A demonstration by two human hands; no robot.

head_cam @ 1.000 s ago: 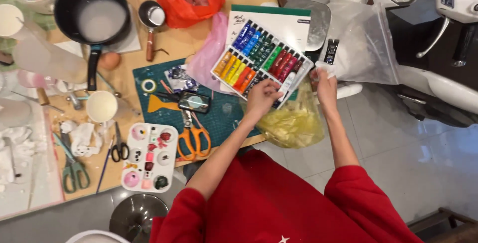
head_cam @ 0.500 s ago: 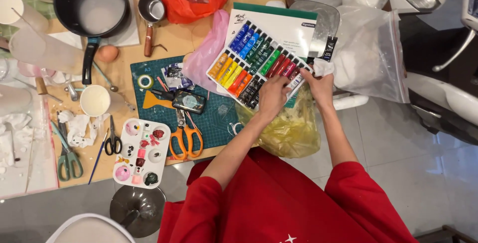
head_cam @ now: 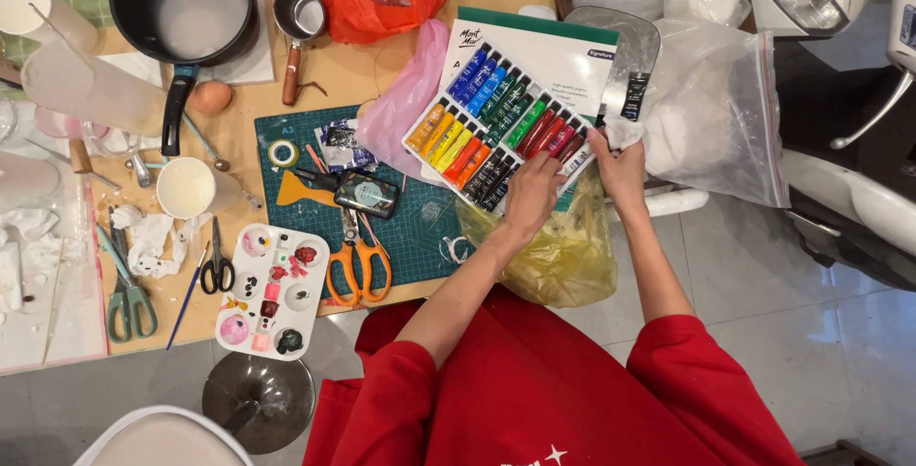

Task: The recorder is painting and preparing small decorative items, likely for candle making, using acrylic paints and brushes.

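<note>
Hands frame the white plastic tray of coloured paint tubes (head_cam: 498, 140) at the table's right edge: our left hand (head_cam: 530, 197) lies on it, fingers together; our right hand (head_cam: 620, 168) pinches its corner. We keep it level, gripped evenly.

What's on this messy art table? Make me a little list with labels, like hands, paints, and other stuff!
Left hand: fingers resting on the tray of paint tubes, near its dark end
Right hand: at the tray's right corner, touching a crumpled white tissue
Under the tray: yellow plastic bag
Middle: green cutting mat, orange scissors
Left: paint palette, black pot
</note>
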